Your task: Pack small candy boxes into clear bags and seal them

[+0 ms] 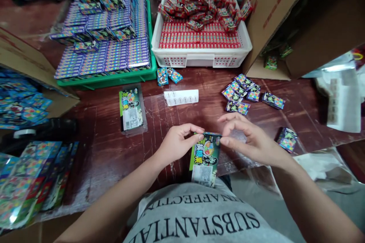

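Note:
My left hand [175,144] and my right hand [251,140] both pinch the top edge of a green printed packet [203,159] that hangs upright over the near edge of the dark red table [102,136]. A small box shows at the packet's top between my fingertips. A similar finished packet [131,109] lies flat to the left. A white sticker strip [181,97] lies just beyond my hands. Several small purple boxes [242,93] are scattered to the right, one more [287,139] near my right wrist.
A green tray [114,79] stacked with purple boxes stands at the back left, a white basket [199,59] of red boxes beside it. Two blue boxes [168,76] lie in front. Cardboard cartons [270,3] stand right; packet piles [28,182] sit left.

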Demonstrator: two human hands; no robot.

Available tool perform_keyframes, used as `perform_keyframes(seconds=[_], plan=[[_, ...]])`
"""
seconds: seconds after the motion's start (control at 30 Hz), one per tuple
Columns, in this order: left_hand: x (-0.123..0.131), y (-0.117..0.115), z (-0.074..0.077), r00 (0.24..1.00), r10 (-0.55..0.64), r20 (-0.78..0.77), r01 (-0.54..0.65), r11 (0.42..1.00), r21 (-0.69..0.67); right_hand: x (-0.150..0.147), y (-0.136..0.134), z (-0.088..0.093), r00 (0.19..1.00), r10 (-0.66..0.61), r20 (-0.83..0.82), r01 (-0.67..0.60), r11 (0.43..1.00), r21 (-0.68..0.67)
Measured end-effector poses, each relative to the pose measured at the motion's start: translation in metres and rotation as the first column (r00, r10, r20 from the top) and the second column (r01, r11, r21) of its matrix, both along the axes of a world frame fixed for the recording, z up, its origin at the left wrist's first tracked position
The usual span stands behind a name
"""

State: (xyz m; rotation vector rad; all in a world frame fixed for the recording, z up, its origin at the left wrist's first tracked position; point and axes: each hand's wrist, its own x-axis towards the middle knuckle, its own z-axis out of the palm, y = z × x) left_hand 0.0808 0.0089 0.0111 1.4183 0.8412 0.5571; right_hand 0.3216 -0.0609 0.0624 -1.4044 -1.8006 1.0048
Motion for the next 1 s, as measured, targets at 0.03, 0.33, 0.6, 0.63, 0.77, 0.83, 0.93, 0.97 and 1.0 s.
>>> perform_keyframes(seconds=[0.03, 0.33, 0.6, 0.63, 0.77, 0.83, 0.93, 0.97, 1.0], plan=[[0.001, 0.0, 0.0, 1.0, 0.004, 0.0, -0.004, 1.0, 0.008, -0.002, 0.004, 0.005, 0.996, 0.073, 0.052, -0.072, 0.997, -0.012], [-0.003, -0.005, 0.002, 1.0, 0.005, -0.01, -0.005, 1.0, 0.023, -0.018, 0.019, -0.017, 0.96, -0.015, 0.278, 0.003, 0.999, 0.044], [-0.027, -0.024, 0.002, 0.996, 0.091, 0.019, -0.092, 0.994, 0.056, -0.026, 0.023, -0.03, 0.928, 0.165, 0.333, -0.183, 0.983, 0.023], [-0.036, -0.03, 0.001, 0.993, 0.119, 0.019, -0.12, 0.99, 0.074, -0.032, 0.029, -0.036, 0.93, 0.196, 0.311, -0.204, 0.979, -0.008], [-0.072, -0.058, 0.006, 0.923, 0.341, -0.179, -0.298, 0.927, 0.228, -0.085, 0.068, -0.049, 0.966, 0.192, 0.174, -0.188, 0.981, -0.042], [-0.085, -0.06, 0.011, 0.825, 0.464, -0.321, -0.356, 0.87, 0.342, -0.129, 0.094, -0.045, 0.986, 0.146, 0.087, -0.148, 0.989, 0.019], [-0.109, -0.037, 0.022, 0.661, 0.612, -0.434, -0.385, 0.773, 0.505, -0.195, 0.138, -0.037, 0.986, 0.144, -0.083, -0.136, 0.986, 0.095], [-0.123, -0.027, 0.027, 0.604, 0.657, -0.451, -0.384, 0.736, 0.557, -0.213, 0.151, -0.035, 0.981, 0.146, -0.129, -0.133, 0.986, 0.101], [-0.14, -0.017, 0.033, 0.545, 0.698, -0.464, -0.378, 0.699, 0.607, -0.228, 0.162, -0.034, 0.975, 0.152, -0.165, -0.135, 0.985, 0.107]])
